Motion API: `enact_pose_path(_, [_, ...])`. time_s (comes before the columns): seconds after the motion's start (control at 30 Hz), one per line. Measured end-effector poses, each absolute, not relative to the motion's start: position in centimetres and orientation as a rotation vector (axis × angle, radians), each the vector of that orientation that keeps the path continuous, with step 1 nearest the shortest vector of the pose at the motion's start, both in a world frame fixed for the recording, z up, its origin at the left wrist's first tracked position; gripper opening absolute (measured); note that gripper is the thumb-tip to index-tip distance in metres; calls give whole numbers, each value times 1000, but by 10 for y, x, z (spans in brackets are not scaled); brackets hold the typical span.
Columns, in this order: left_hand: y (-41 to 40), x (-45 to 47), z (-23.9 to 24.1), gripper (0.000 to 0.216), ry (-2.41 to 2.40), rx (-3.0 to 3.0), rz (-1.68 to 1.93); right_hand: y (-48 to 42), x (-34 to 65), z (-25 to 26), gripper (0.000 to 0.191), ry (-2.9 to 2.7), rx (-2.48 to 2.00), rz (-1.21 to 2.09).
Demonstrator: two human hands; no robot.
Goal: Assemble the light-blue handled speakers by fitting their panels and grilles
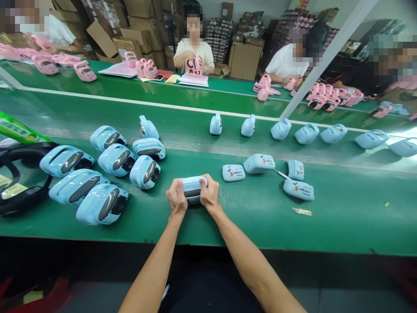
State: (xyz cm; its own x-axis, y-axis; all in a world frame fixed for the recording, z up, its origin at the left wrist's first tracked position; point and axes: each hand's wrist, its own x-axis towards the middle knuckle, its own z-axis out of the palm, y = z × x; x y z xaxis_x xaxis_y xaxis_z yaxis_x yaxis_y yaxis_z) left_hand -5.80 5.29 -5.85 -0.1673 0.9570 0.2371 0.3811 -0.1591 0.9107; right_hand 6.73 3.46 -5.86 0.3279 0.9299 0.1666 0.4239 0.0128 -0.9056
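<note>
Between my two hands is a light blue plastic casing (pixel 194 184) with a dark glossy strip, held low over the green table. My left hand (pixel 177 195) grips its left end, thumb on top. At the right end, my right hand (pixel 209 191) presses with its thumb in the same way. Fingers underneath are mostly hidden. Just left stands a similar blue casing (pixel 145 172), one of several with dark strips. To the right lie printed blue covers with a Mickey picture, among them a flat cover (pixel 233 173) and another cover (pixel 299 190) with a thin white stick against it.
Blue housings (pixel 281 129) stand in a row along the far belt (pixel 189 130). A black headband-like object (pixel 24 178) and a green packet (pixel 19 128) lie at far left. A small label strip (pixel 302 211) lies right. Across the belt, several people handle pink casings (pixel 85 71); a slanted post (pixel 325 61) rises at right.
</note>
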Motion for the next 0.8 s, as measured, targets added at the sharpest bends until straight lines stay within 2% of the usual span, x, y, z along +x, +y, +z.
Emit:
enact_pose_path(0.3, [56, -54, -62, 50, 1614, 1515, 1363, 42, 69, -65, 61, -1267, -1596, 654])
enact_pose_path(0.37, [57, -55, -61, 49, 1608, 1494, 1366, 44, 79, -58, 63, -1309, -1462, 743])
enact_pose_path(0.47, [63, -57, -59, 50, 1571, 1446, 1370, 50, 97, -46, 55, -1424, -1218, 970])
enact_pose_path(0.6, [76, -65, -56, 53, 1471, 1331, 1435, 78, 112, -32, 45, -1532, -1290, 1174])
enact_pose_path(0.8, [83, -94, -62, 45, 1464, 1244, 1482, 191, 104, -5, 33, -1421, -1547, 882])
